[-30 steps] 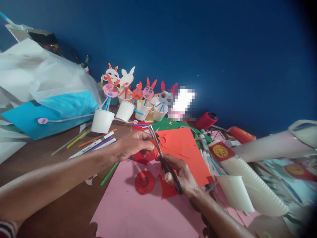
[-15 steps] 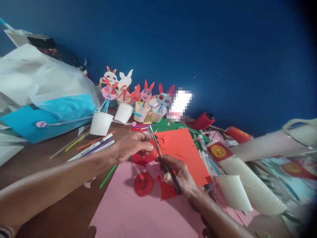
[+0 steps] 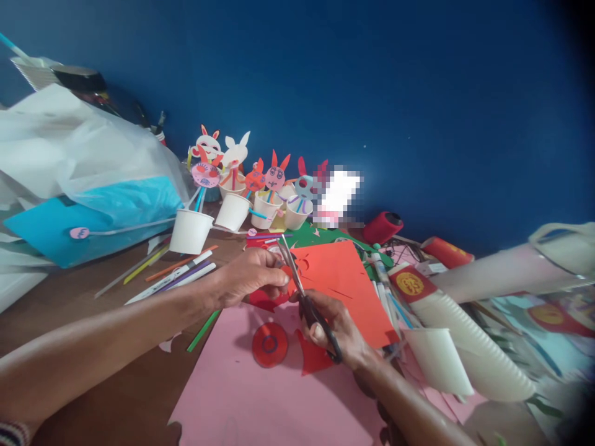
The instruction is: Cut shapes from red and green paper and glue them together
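My right hand (image 3: 334, 325) is closed around the black handles of a pair of scissors (image 3: 294, 266), whose blades point up and away. Just left of the blades, my left hand (image 3: 253, 275) pinches a small piece of red paper (image 3: 287, 271), mostly hidden by the fingers. Below both hands lies a pink sheet (image 3: 260, 396). On it rest a red paper disc (image 3: 270, 344) with a blue ring drawn on it and a red scrap (image 3: 313, 359). Behind the scissors lies an orange-red sheet (image 3: 348, 279) with cuts in it.
Several paper cups (image 3: 191, 230) with paper rabbit faces stand along the blue wall. Pens (image 3: 186, 272) and straws lie at left, near a plastic bag (image 3: 93, 142) and blue card (image 3: 51, 223). Stacked cups (image 3: 465, 334) and a red spool (image 3: 383, 227) are on the right.
Both hands stay almost in place. The scissor blades and the small red piece have shifted very slightly; the piece is now more hidden behind the left fingers.
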The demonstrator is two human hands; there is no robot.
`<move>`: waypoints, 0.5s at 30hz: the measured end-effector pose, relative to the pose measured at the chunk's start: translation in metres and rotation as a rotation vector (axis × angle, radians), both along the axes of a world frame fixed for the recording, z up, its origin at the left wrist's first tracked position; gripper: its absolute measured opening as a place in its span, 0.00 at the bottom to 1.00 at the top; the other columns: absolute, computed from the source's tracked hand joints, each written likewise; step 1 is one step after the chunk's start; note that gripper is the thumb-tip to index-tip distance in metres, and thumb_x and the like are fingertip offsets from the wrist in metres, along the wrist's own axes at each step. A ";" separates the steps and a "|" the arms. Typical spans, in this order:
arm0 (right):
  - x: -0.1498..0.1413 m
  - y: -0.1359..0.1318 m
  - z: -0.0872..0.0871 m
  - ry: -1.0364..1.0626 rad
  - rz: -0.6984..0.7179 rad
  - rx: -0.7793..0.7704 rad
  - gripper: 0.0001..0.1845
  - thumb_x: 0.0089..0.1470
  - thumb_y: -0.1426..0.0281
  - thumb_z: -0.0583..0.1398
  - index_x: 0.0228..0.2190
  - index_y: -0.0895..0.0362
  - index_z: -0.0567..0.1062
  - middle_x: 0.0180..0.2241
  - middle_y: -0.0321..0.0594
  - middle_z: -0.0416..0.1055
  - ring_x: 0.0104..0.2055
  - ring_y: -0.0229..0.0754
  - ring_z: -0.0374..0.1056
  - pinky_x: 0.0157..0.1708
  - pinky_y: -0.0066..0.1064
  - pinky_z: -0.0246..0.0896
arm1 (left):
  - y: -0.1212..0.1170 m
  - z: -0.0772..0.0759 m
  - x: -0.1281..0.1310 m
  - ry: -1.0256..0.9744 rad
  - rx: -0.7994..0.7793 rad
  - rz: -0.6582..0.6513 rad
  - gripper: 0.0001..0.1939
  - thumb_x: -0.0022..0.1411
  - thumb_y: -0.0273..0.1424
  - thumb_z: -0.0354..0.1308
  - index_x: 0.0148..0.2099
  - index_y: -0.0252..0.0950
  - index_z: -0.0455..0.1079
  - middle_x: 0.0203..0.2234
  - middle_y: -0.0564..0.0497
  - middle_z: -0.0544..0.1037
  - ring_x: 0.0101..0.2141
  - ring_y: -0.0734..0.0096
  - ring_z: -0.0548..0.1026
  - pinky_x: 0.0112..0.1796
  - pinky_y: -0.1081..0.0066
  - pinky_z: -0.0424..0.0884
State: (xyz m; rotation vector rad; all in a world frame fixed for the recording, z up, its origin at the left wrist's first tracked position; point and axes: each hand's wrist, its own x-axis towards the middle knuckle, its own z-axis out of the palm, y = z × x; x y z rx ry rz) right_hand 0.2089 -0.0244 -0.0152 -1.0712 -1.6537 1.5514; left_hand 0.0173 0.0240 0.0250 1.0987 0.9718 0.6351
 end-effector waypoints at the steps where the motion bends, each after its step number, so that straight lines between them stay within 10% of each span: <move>1: 0.000 0.000 0.000 -0.002 0.004 0.006 0.31 0.40 0.52 0.60 0.41 0.61 0.69 0.20 0.34 0.60 0.22 0.33 0.54 0.22 0.25 0.53 | 0.000 -0.001 0.000 -0.002 0.010 -0.013 0.03 0.45 0.25 0.56 0.22 0.31 0.66 0.16 0.54 0.70 0.19 0.78 0.67 0.26 0.74 0.64; 15: 0.000 0.001 -0.001 -0.060 0.045 0.072 0.28 0.44 0.51 0.57 0.40 0.58 0.68 0.23 0.35 0.61 0.24 0.35 0.56 0.24 0.26 0.54 | 0.002 -0.008 -0.002 0.092 0.134 0.001 0.02 0.46 0.26 0.55 0.24 0.32 0.66 0.16 0.55 0.70 0.20 0.77 0.68 0.26 0.75 0.63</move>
